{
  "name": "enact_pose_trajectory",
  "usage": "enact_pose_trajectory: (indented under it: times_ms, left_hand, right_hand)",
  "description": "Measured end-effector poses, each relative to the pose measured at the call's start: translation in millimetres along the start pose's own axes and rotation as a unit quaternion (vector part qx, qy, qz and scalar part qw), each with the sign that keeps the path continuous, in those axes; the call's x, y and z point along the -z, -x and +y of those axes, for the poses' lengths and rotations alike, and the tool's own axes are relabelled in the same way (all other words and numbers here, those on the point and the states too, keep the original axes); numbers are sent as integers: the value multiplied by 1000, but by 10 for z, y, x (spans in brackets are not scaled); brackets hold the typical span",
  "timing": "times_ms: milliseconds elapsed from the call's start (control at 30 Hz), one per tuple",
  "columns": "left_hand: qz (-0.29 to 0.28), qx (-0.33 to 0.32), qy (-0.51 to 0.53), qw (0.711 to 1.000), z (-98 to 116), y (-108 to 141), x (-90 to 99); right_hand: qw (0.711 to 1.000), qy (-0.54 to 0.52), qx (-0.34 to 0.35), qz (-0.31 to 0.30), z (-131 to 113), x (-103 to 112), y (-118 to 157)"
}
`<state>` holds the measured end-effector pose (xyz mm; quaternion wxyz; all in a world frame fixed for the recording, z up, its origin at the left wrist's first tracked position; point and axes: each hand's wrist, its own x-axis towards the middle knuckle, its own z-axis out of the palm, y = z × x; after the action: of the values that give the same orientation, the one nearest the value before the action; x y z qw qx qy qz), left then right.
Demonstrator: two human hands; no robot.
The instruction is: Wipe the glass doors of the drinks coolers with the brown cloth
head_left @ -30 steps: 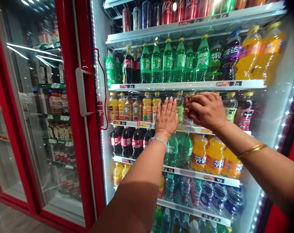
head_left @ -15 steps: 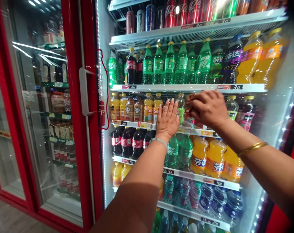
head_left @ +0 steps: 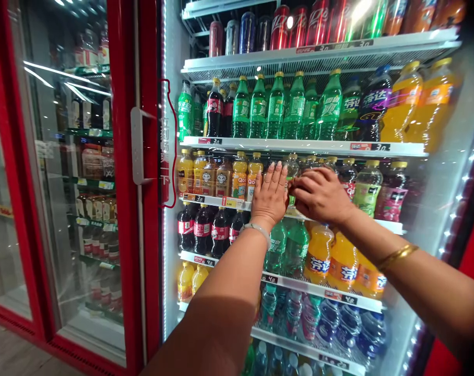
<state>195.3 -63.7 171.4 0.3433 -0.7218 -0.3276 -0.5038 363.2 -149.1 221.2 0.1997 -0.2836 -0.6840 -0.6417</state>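
Observation:
My left hand (head_left: 270, 194), with a pale bangle at the wrist, lies flat with fingers pointing up against the glass door of a lit drinks cooler. Just to its right is my right hand (head_left: 319, 193), fingers curled and bunched, its fingertips beside my left hand. Whatever those fingertips hold, if anything, is hidden. A gold bracelet (head_left: 399, 257) circles the right wrist. Around the hands, small juice bottles (head_left: 239, 175) and a green-labelled bottle (head_left: 367, 188) stand on the middle shelf.
Green bottles (head_left: 276, 107) and cola bottles stand on the shelf above, with cans (head_left: 247, 32) higher up. Orange bottles (head_left: 319, 253) and dark cola bottles (head_left: 202, 230) are below. At left, a red frame with a white handle (head_left: 137, 146) borders another glass-doored cooler.
My right hand has moved left and slightly down, closer to my left hand, uncovering bottles on the middle shelf. My left hand stays flat in nearly the same place.

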Motion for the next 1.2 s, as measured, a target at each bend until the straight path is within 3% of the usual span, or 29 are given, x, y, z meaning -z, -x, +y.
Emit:
enact_pose_trajectory:
  times_ms: [67,133,200,267,333,400,500,600,733,867,1000,1100,1200]
  left_hand:
    - [0,2,3,1000,-8,0,-17]
    - [-1,2,6,1000,-12,-3,-30]
    - [-2,1,8,1000,-13,-8,-34]
    - [-1,0,9,1000,-10,-11,-31]
    - [2,0,7,1000,-6,-11,-25]
    - [5,1,4,1000,-1,-9,-21]
    - [2,4,-3,1000,-1,-5,-17]
    - [-4,4,-5,1000,-11,-8,-16]
    - [-2,4,3,1000,-19,-16,-9]
    - [-5,2,12,1000,-6,-19,5]
    - [1,2,10,1000,0,-12,5]
    - [-4,4,4,1000,-8,-10,-6]
    - [-4,3,0,1000,-15,-11,-21]
  right_hand:
    - [999,21,-42,14,274,5,22]
    - [990,45,-126,40,435,16,187]
    - [976,65,-195,67,405,29,408]
    - [970,77,-219,79,205,45,572]
    - [976,71,-196,68,-64,59,595]
    - [990,42,-129,34,-269,62,464]
    - [999,-9,-44,-21,-259,43,127]
    - [997,-9,-71,-22,81,28,-62]
    - [982,42,-179,34,402,53,191]
    - [968,59,-235,71,120,70,536]
    - [986,16,-166,21,-249,34,346]
    - [995,-1,-96,-11,-192,-19,-17]
    - [994,16,-111,12,66,-55,-196]
